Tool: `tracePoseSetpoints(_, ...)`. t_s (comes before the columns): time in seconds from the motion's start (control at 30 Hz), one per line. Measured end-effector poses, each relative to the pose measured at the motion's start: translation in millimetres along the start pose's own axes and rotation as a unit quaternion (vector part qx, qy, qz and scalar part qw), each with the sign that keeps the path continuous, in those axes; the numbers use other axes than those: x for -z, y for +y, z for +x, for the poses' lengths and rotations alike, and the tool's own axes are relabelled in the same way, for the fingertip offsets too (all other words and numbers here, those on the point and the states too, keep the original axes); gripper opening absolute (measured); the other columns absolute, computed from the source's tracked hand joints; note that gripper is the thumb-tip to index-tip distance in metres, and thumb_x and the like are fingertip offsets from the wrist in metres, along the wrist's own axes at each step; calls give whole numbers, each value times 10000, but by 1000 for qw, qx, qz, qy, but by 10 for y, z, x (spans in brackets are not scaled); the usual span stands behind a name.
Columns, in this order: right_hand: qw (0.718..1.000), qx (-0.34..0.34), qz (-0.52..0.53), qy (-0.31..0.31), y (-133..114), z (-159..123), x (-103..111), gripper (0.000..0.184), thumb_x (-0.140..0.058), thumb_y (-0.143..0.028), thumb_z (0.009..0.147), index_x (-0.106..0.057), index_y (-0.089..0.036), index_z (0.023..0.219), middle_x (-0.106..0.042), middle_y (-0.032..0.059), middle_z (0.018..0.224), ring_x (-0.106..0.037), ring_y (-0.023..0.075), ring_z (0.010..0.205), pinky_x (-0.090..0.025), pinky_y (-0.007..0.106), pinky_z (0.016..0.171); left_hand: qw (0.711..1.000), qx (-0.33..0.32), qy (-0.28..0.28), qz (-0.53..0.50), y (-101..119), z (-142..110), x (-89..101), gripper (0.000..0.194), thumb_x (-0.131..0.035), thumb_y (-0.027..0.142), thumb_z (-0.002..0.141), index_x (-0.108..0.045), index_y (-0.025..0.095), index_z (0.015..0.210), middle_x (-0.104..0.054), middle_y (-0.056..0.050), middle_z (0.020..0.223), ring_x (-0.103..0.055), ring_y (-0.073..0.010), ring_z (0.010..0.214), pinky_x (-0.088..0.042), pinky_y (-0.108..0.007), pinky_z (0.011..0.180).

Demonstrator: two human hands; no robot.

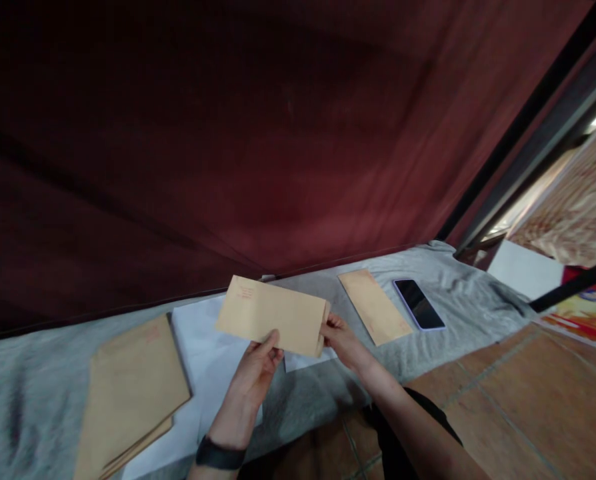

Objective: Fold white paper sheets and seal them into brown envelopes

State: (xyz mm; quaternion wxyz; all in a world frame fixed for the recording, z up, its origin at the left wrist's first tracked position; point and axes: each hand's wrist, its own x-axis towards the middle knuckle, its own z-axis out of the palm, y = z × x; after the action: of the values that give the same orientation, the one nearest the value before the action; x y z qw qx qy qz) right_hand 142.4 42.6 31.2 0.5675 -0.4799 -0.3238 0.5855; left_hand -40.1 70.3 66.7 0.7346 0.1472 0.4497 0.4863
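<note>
Hands, two, counted on my head view. Left hand [262, 360], one: thumb on the upper face, fingers beneath, pinched on the lower edge of the held envelope [273, 313]. Right hand [341, 341], one: fingers closed on that envelope's right end. Held envelope, one: tan, small red print near its upper left corner, raised between both hands over the grey cloth [23, 407]. Wristband [221, 456], one, black, on my left wrist. White paper [205, 373]: partly covered, sheets I cannot count. Loose envelope [375, 308], one, tan, lying flat right of the hands. Phone [419, 305], one, dark screen upward, just beside it. Envelope pile [133, 373], one, tan, at far left, overlapping the paper; at least two layers, exact number hidden. Red fabric wall [278, 147], one, behind all.
</note>
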Motion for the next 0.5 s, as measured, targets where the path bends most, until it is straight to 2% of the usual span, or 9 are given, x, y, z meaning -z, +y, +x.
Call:
tracePoseSetpoints(0.1, 998, 50, -44, -2, -49, 21, 37, 388, -784, -539, 683, -738, -208, 880, -753, 21, 829, -687, 215, 781, -536, 336, 721, 998, 14, -21, 62, -35, -28, 64, 208, -795, 103, 729, -671, 171, 882, -745, -26, 865, -686, -120, 654, -522, -203, 563)
tracePoseSetpoints(0.17, 993, 99, -63, 16, -103, 42, 88, 330, -764, -520, 700, -732, -219, 833, -749, 13, 820, -679, 223, 820, -537, 350, 773, 984, 22, -67, 163, -70, -70, 111, 211, -829, 265, 729, -686, 157, 841, -740, -57, 816, -682, -144, 650, -527, -228, 578)
tracePoseSetpoints(0.23, 990, 122, -61, 39, -159, 56, 159, 305, -742, -506, 713, -728, -231, 845, -749, 9, 829, -678, 230, 854, -539, 358, 797, 947, -9, -128, 293, -103, -145, 143, 293, -814, 423, 729, -683, 161, 734, -709, -64, 701, -665, -170, 614, -522, -256, 566)
tracePoseSetpoints(0.27, 990, 122, -53, 46, -183, 58, 195, 307, -738, -500, 711, -727, -234, 864, -749, 9, 834, -681, 234, 865, -542, 361, 797, 920, -62, -151, 356, -112, -193, 150, 318, -794, 466, 737, -677, 175, 690, -694, -60, 666, -662, -183, 616, -529, -273, 582)
tracePoseSetpoints(0.3, 991, 115, -44, 49, -201, 54, 228, 318, -741, -494, 703, -727, -234, 887, -750, 9, 838, -686, 238, 871, -546, 362, 792, 884, -137, -165, 415, -115, -245, 152, 311, -773, 483, 754, -682, 194, 683, -697, -61, 679, -673, -202, 657, -548, -300, 634)
tracePoseSetpoints(0.33, 993, 103, -36, 45, -214, 44, 254, 335, -750, -487, 692, -727, -233, 909, -751, 10, 840, -690, 241, 873, -549, 362, 785, 836, -228, -171, 470, -111, -297, 149, 277, -752, 482, 776, -704, 215, 723, -719, -68, 748, -694, -229, 751, -565, -338, 727)
tracePoseSetpoints(0.4, 997, 69, -28, 19, -225, 10, 279, 365, -766, -475, 678, -728, -229, 946, -753, 11, 829, -699, 245, 858, -554, 358, 759, 700, -400, -165, 568, -85, -377, 138, 244, -713, 454, 825, -738, 265, 977, -736, -88, 1083, -655, -293, 1106, -493, -444, 1008)
tracePoseSetpoints(0.47, 998, 33, -35, -31, -224, -34, 268, 370, -771, -461, 688, -731, -226, 971, -753, 11, 814, -704, 240, 831, -553, 350, 733, 558, -489, -150, 654, -52, -402, 134, 499, -709, 445, 831, -617, 298, 1298, -546, -95, 1454, -413, -338, 1411, -286, -554, 1180)
tracePoseSetpoints(0.5, 997, 18, -44, -60, -221, -55, 254, 365, -772, -453, 697, -733, -225, 979, -753, 9, 811, -704, 235, 821, -550, 343, 726, 506, -502, -140, 688, -38, -393, 139, 650, -722, 460, 813, -520, 297, 1409, -415, -103, 1561, -291, -356, 1478, -205, -597, 1201)
